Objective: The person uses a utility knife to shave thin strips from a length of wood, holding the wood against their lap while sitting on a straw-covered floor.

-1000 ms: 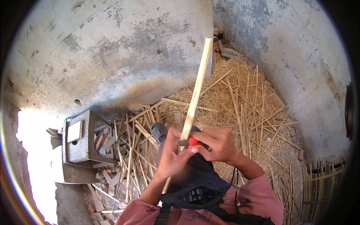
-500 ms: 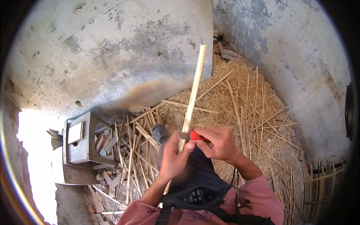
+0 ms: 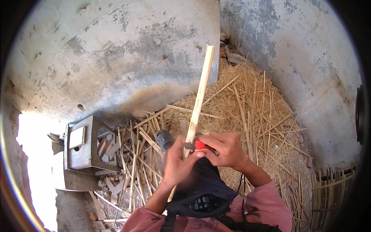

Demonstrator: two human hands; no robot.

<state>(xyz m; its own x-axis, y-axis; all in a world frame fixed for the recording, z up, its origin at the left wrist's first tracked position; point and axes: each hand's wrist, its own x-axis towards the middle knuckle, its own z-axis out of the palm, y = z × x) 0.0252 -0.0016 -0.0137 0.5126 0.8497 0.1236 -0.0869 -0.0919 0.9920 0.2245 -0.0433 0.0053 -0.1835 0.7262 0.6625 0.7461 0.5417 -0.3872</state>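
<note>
A long pale strip of split bamboo or wood (image 3: pixel 201 89) slants up and away from my lap, its far end tilted slightly right. My left hand (image 3: pixel 178 162) is closed around its lower part, thumb pointing right. Against the strip, just above the left thumb, lies the short grey blade of a red-handled knife (image 3: pixel 201 145). The handle sits in my right hand (image 3: pixel 226 150), which is wrapped round it. The blade crosses the strip, its tip end close to the left fingers. Below the left hand, the strip's lower end shows beside my forearm.
A heap of fine straw-like shavings and thin sticks (image 3: pixel 262 112) covers the floor ahead and right. More strips (image 3: pixel 135 166) lie at left, near a wooden box frame (image 3: pixel 83 149). A slatted panel (image 3: pixel 332 189) leans at lower right. Worn walls (image 3: pixel 127 50) enclose the corner.
The strip has shifted slightly, its far end a touch to the right. The knife has turned a little and its blade shows more clearly across the strip. Both hands keep their hold.
</note>
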